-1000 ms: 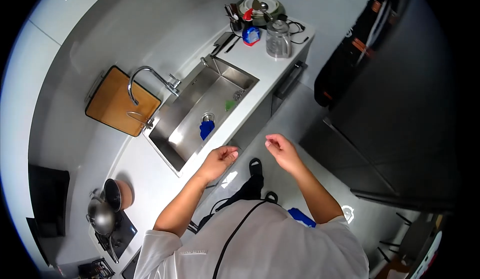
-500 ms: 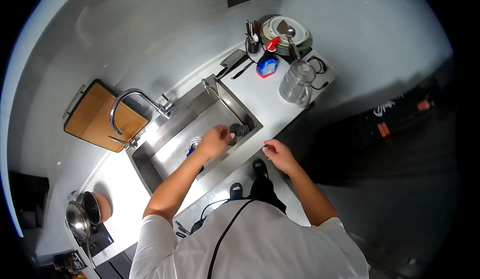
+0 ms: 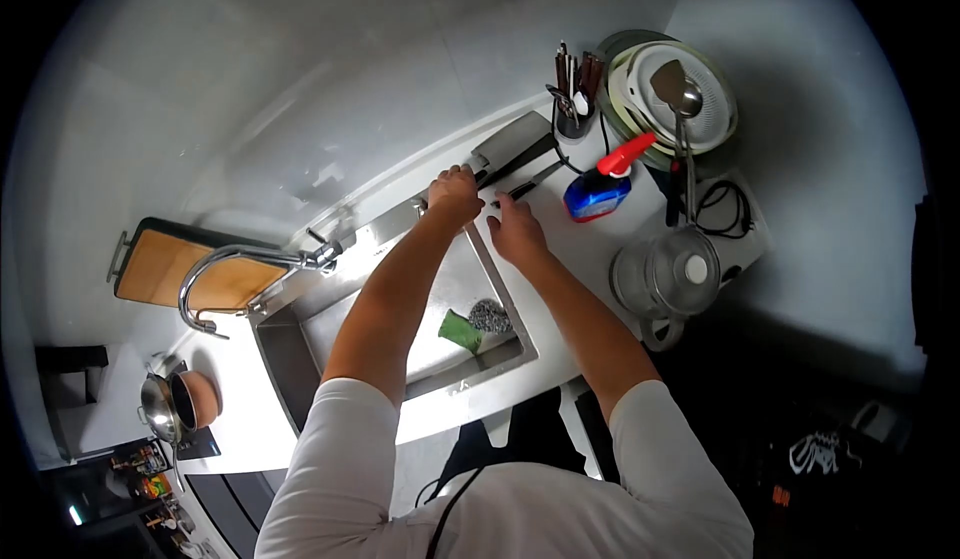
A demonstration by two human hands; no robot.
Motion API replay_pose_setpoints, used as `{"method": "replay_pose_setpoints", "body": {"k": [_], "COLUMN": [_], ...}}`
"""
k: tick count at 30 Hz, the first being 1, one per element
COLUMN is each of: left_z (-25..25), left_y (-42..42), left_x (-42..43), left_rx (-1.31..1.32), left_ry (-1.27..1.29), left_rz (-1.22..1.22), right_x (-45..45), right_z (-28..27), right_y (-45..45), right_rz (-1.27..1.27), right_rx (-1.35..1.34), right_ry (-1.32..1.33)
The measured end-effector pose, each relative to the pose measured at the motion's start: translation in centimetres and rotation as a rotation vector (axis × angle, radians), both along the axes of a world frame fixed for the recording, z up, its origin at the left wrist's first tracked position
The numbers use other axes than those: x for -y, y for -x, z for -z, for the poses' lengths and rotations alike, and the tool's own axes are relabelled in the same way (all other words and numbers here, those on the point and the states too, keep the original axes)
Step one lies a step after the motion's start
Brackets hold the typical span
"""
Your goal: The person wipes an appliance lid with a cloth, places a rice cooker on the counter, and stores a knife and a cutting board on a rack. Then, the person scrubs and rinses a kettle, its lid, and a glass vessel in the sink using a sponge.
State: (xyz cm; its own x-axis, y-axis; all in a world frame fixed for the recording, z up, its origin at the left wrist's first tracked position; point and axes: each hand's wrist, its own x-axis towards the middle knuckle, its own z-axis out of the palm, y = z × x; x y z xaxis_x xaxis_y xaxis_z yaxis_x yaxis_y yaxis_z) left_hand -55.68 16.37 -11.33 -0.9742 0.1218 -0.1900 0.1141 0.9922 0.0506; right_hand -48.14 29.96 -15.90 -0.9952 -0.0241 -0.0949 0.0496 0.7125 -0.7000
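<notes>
My left hand [image 3: 455, 199] is at the sink's back right corner, its fingers curled at the handle end of a cleaver [image 3: 512, 139]; their grip is partly hidden. The wide cleaver blade lies by the wall. Just to the right, my right hand [image 3: 516, 229] is over the counter with fingers apart. Its fingertips are close to the black handle of a small knife [image 3: 522, 189], seemingly without gripping it. Below, in the steel sink [image 3: 430, 371], lie a green sponge [image 3: 460, 332] and a steel wool scrubber [image 3: 489, 316].
A blue spray bottle [image 3: 597, 197] with a red head stands right of the knives, near a glass pitcher [image 3: 665, 274]. Behind are a cutlery holder [image 3: 573, 119] and stacked plates [image 3: 640, 59]. The faucet [image 3: 240, 251] arches before a cutting board [image 3: 190, 274]. Pots [image 3: 200, 401] stand far left.
Both hands have moved up and away from me, the left from over the sink to the cleaver, the right from the sink's front edge to the knife. The view has shifted; the green sponge now shows.
</notes>
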Motion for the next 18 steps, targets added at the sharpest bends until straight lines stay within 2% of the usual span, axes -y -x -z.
{"method": "replay_pose_setpoints", "body": {"k": [3,6,9,15,18], "left_z": [1.2,2.3,5.6,3.4,4.3], "left_y": [2.7,3.6,4.5,3.5,3.0], "left_x": [-0.5,0.3,1.3,0.8,1.2], "left_rx": [0.211,0.229,0.148,0.247,0.167], "left_ry": [0.022,0.006,0.016,0.064,0.042], "left_rz": [-0.048,-0.023,-0.005,0.124,0.161], "right_x": [0.3,0.6,0.7,0.4,0.2], "right_z": [0.0,0.4,1.6,2.6,2.0], "right_y": [2.1,2.9,3.6,4.1,4.2], "right_rz": [-0.032,-0.055,-0.055,-0.059,-0.042], "right_rx": [0.026,0.027,0.04,0.072,0.139], "right_ry": [-0.036,-0.073,-0.068,-0.07,-0.067]}}
